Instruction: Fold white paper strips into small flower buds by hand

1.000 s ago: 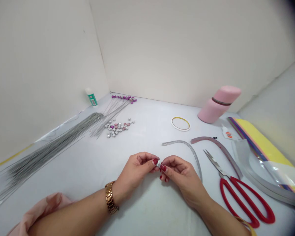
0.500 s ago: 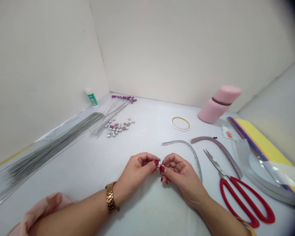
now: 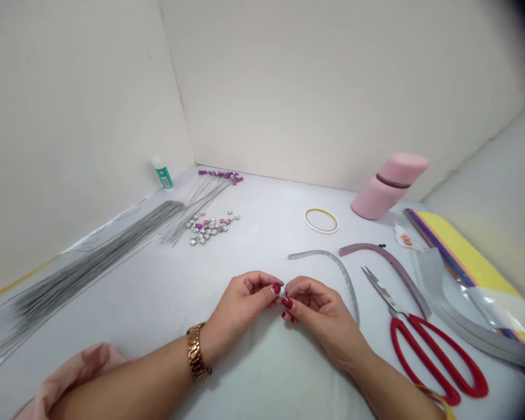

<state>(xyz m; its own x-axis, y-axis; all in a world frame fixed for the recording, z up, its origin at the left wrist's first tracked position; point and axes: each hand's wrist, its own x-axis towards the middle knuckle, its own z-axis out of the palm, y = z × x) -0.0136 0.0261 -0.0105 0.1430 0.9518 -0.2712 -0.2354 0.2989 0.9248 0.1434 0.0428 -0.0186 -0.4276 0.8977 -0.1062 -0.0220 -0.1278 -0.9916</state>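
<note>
Silvery piece pinched between the fingertips of both hands

We have it in front of us over the pale surface, at the centre of our dial. It is mostly covered by our fingers and too small for us to make out its shape. Our left hand is grasping it from the 9 o'clock side, thumb against the bent fingers. Our right hand is grasping it from the 3 o'clock side, thumb and forefinger closed on it, the other fingers curled under. A gold-coloured band circles our left wrist.

Taking that piece as the middle, we see a bundle of grey wires lying toward 9 o'clock. A scatter of small ornaments, mostly silvery with some pink and purple, sits at 10, with a green and white tube standing farther out that way. Wires with purple heads lie at 11.

At 1 o'clock we have a thin ring, white and yellow, lying flat; at 2, a pink bottle. A clear curved strip bends close by our right hand, and a pinkish curved strip lies beyond it. Coloured sheets lie near 3, yellow on top. Red-handled scissors rest between 3 and 4, tips toward 11.
</note>
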